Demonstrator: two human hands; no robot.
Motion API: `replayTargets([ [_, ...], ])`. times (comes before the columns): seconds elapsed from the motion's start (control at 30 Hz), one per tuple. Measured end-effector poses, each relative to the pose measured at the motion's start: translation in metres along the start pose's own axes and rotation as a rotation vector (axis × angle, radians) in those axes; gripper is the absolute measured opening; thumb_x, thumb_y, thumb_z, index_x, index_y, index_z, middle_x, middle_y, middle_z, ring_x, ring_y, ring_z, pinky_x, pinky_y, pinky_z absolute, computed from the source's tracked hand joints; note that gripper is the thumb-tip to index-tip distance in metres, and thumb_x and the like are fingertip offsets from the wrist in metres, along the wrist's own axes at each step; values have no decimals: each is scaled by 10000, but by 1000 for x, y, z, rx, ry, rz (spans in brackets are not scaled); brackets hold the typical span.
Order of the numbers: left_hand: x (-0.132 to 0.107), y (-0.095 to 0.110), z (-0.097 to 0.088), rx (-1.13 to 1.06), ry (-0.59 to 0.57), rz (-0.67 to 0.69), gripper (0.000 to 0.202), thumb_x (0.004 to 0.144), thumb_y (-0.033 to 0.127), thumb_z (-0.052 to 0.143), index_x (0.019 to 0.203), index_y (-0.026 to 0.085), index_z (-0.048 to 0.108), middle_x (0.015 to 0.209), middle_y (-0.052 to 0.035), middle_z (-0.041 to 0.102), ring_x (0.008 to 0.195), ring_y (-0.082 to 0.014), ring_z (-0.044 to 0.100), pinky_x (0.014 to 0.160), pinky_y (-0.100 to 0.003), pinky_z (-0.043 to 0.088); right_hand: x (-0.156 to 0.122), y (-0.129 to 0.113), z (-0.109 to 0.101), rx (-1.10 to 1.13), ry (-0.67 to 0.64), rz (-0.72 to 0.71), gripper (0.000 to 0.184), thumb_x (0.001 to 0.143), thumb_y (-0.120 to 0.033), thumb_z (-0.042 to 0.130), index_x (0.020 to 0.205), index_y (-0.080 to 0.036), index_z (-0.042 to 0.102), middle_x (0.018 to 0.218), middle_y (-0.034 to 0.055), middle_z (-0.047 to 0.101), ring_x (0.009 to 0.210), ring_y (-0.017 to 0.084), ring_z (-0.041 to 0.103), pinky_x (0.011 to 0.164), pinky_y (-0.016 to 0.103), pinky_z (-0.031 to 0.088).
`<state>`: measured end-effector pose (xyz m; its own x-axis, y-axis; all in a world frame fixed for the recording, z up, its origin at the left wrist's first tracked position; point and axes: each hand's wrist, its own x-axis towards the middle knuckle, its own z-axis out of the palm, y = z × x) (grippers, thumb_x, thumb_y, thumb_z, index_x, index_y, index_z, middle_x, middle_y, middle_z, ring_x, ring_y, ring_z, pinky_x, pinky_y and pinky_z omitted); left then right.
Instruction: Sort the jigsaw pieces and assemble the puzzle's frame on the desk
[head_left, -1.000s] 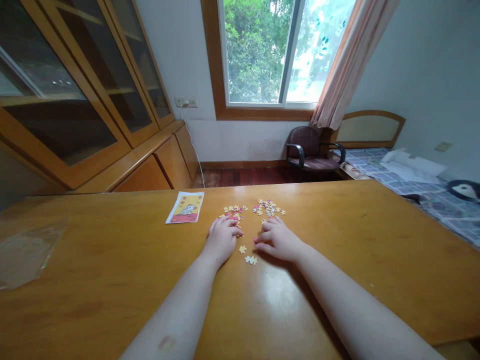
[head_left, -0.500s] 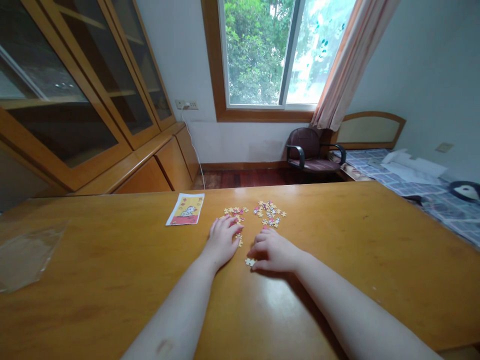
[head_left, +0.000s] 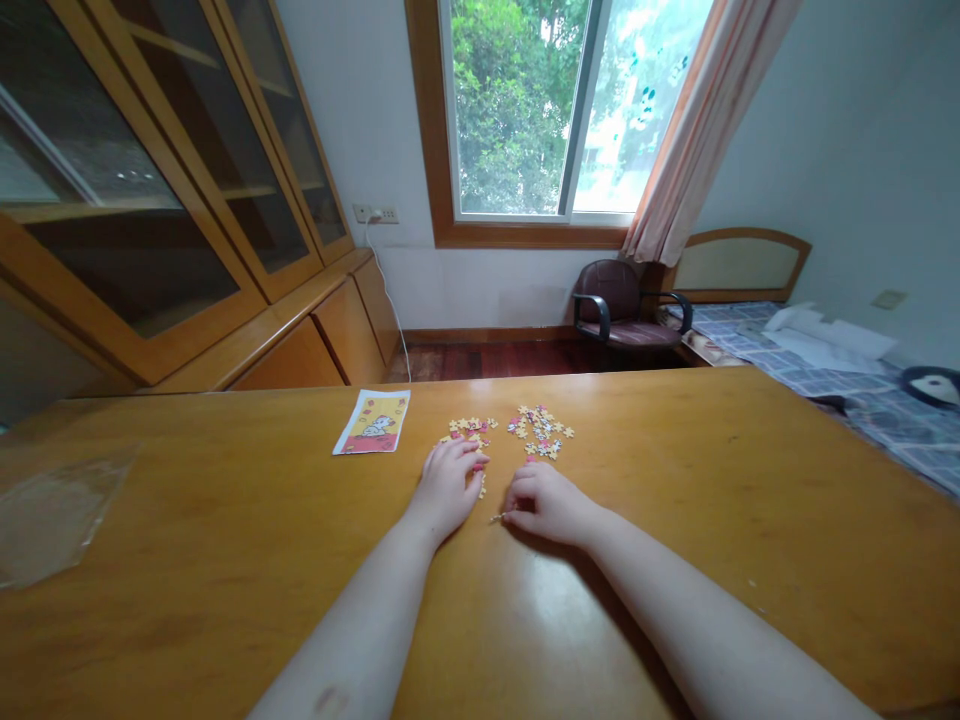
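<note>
Between the thumb and fingers of my right hand (head_left: 551, 505) a puzzle piece (head_left: 496, 518) is pinched, tilted edge-on just above the table. My left hand (head_left: 450, 482) lies with fingers spread over a group of puzzle pieces (head_left: 471, 425), covering part of them. A few pieces peek out by its thumb. Beyond my right hand is a loose pile of puzzle pieces (head_left: 540, 430), yellow, pink and white. To the left of my left hand lies a picture card (head_left: 373, 422) with a white animal on yellow and pink.
The wooden table (head_left: 247, 520) carries a clear plastic bag (head_left: 60, 515) at its left. Behind it stand a glass-door cabinet (head_left: 225, 180), an office chair (head_left: 626, 310) and a bed (head_left: 825, 360) below a window (head_left: 540, 110).
My right thumb and fingers have closed on the puzzle piece, which lay flat and is now tipped up on edge. My left hand stays almost in place.
</note>
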<state>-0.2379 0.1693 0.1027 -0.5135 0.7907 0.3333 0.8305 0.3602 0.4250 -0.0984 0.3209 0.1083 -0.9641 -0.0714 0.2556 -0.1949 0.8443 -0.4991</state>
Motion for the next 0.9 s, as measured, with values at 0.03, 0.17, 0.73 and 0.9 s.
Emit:
replayTargets([
  [0.03, 0, 0, 0, -12, -3, 11, 223, 819, 192, 530, 953, 229, 705, 1148, -56, 650, 1159, -247, 509, 1050, -468, 367, 0, 3, 0, -32, 35, 29, 49, 764, -204, 687, 719, -190, 672, 721, -2, 640, 726, 129, 566, 761, 271, 403],
  [0.17, -2, 2, -3, -47, -61, 94, 247, 791, 136, 532, 881, 259, 725, 1122, -28, 657, 1169, -234, 502, 1073, -472, 328, 1, 12, -4, -235, 146, 166, 59, 779, -219, 670, 727, -197, 686, 763, 32, 644, 805, 178, 565, 771, 316, 389],
  [0.73, -2, 0, -2, 5, -130, 47, 243, 768, 134, 536, 726, 271, 732, 1114, -16, 658, 1194, -247, 483, 1094, -513, 268, -2, 29, -8, -154, 61, 125, 87, 805, -283, 665, 786, -253, 744, 786, 28, 667, 799, 173, 590, 785, 315, 429],
  [0.9, -1, -1, -1, 18, -73, 17, 277, 770, 120, 504, 899, 247, 714, 1140, -45, 642, 1162, -237, 504, 1066, -460, 340, -4, 45, -8, -269, 219, 374, 249, 791, -368, 650, 1001, -247, 705, 1066, 74, 650, 1021, 237, 556, 951, 403, 386],
])
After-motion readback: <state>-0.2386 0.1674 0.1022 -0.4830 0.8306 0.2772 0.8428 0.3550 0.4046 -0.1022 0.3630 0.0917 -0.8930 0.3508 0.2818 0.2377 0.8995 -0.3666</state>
